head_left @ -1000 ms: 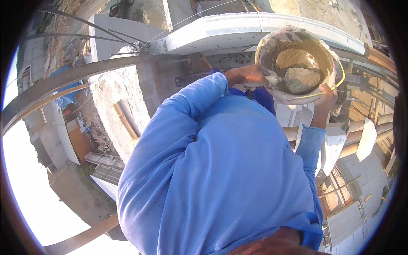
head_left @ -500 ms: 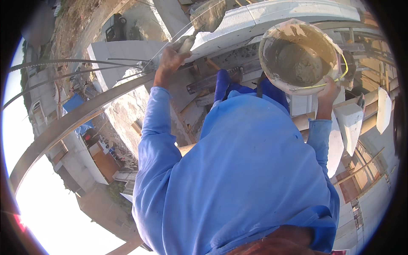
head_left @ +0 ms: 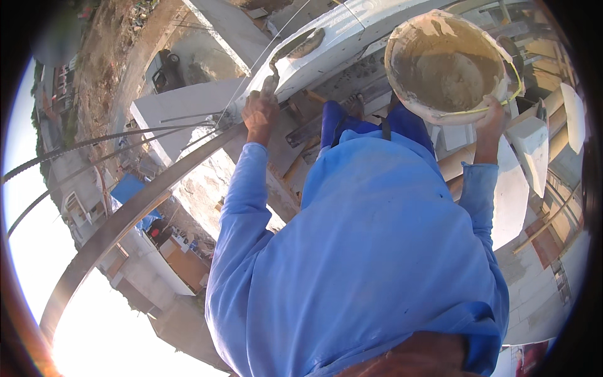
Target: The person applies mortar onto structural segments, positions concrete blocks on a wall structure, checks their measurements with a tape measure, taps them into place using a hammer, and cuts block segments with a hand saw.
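Observation:
My left hand (head_left: 259, 116) is closed round the handle of a trowel (head_left: 290, 48). Its blade is tilted nearly edge-on over the top of a row of white blocks (head_left: 352, 26). A grey-brown patch of mortar (head_left: 309, 44) shows beside the blade; whether it lies on the block or still clings to the trowel, I cannot tell. On the right, my right hand (head_left: 491, 119) grips the near rim of a bucket (head_left: 402, 97), by its yellow handle. Wet mortar (head_left: 457, 78) covers the bucket's bottom and smears its inner wall.
A taut string (head_left: 276, 38) runs along the blocks. Steel bars (head_left: 94, 139) and a long beam (head_left: 135, 213) stretch out at left. White block pieces (head_left: 527, 151) and timber poles (head_left: 556, 107) lie at right. The ground with a vehicle (head_left: 164, 72) is far below.
The trowel has turned from showing its mortar-laden face to nearly edge-on, and come down toward the blocks. My left hand has shifted slightly nearer and right. The bucket stays in my right hand.

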The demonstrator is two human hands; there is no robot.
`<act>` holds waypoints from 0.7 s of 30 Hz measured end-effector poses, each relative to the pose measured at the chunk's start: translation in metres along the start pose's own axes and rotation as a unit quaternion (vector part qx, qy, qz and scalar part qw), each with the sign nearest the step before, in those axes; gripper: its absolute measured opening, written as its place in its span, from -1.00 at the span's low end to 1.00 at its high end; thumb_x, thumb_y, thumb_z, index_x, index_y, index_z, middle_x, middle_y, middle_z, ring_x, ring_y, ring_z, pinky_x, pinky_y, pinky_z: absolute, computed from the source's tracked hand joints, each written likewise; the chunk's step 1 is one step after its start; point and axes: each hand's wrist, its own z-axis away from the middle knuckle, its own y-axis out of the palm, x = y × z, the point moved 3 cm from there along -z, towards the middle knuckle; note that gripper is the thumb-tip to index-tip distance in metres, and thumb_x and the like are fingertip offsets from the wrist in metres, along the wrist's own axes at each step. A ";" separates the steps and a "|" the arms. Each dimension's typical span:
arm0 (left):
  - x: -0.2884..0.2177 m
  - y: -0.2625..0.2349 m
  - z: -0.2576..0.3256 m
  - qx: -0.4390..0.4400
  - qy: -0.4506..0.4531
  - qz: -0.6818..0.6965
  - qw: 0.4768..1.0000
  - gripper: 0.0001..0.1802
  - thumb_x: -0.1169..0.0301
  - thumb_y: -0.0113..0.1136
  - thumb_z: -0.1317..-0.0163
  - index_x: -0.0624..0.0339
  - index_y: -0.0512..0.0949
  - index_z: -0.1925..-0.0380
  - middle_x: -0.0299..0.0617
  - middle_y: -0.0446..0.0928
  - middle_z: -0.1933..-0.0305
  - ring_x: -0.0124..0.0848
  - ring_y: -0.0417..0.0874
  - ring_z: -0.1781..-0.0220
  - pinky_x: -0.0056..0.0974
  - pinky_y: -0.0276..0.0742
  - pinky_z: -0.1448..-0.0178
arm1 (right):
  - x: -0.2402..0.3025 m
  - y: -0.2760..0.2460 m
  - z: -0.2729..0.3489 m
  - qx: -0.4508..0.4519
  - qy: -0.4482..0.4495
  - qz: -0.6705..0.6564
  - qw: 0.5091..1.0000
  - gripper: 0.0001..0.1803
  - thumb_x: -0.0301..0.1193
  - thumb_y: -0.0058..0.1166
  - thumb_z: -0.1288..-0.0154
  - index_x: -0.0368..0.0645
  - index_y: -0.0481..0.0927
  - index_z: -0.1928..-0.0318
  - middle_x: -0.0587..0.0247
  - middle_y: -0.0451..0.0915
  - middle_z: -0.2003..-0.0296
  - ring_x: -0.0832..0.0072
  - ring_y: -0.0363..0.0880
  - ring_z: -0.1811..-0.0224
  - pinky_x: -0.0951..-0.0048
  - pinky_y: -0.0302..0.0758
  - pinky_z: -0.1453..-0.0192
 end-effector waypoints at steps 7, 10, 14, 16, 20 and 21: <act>-0.003 -0.003 0.008 -0.015 0.007 0.069 0.998 -0.44 0.19 0.13 -0.12 -0.27 0.37 -0.20 0.04 0.56 0.09 -0.03 0.60 0.08 -0.02 0.48 -0.02 | -0.001 -0.005 -0.004 -0.035 0.011 -0.005 0.999 -0.87 -0.53 0.07 -0.03 -0.34 0.58 0.39 0.19 0.55 0.44 0.41 0.55 0.39 0.39 0.48 0.27; -0.026 -0.020 -0.002 -0.008 0.011 0.159 0.987 -0.45 0.12 0.14 -0.10 -0.13 0.43 -0.15 0.11 0.55 0.03 0.00 0.60 0.07 -0.03 0.47 -0.04 | 0.006 0.000 -0.010 -0.005 -0.059 0.070 0.996 -0.90 -0.55 0.09 0.01 -0.34 0.56 0.44 0.21 0.51 0.45 0.42 0.53 0.39 0.40 0.46 0.29; -0.045 -0.025 -0.030 0.122 -0.057 0.135 0.982 -0.49 0.06 0.10 -0.07 0.04 0.56 0.01 0.12 0.58 0.06 -0.01 0.61 0.04 -0.07 0.49 -0.06 | 0.049 0.035 0.005 -0.085 0.109 -0.076 0.987 -0.88 -0.55 0.09 0.04 -0.36 0.55 0.44 0.22 0.49 0.44 0.43 0.50 0.39 0.38 0.44 0.31; -0.043 -0.025 -0.036 0.098 -0.060 0.148 0.982 -0.52 0.05 0.07 -0.07 0.08 0.60 0.09 0.10 0.60 0.12 0.00 0.61 0.05 -0.06 0.49 -0.04 | 0.056 0.041 0.003 -0.076 0.091 -0.092 0.989 -0.88 -0.57 0.10 0.06 -0.37 0.54 0.44 0.26 0.47 0.45 0.45 0.48 0.40 0.37 0.42 0.32; -0.021 -0.036 -0.003 0.064 -0.115 0.147 0.980 -0.50 0.05 0.07 -0.06 0.03 0.57 0.03 0.04 0.61 0.11 0.00 0.60 0.03 -0.06 0.48 -0.06 | 0.047 0.038 -0.013 -0.081 0.099 -0.099 0.987 -0.86 -0.61 0.11 0.09 -0.37 0.52 0.42 0.29 0.45 0.45 0.48 0.47 0.41 0.36 0.41 0.34; -0.013 -0.037 0.009 0.050 -0.139 0.156 0.977 -0.49 0.05 0.07 -0.05 0.01 0.56 0.01 0.04 0.60 0.10 -0.01 0.60 0.03 -0.06 0.48 -0.06 | 0.042 0.038 -0.017 -0.068 0.110 -0.106 0.986 -0.86 -0.62 0.11 0.10 -0.37 0.52 0.42 0.29 0.46 0.44 0.47 0.48 0.41 0.37 0.41 0.35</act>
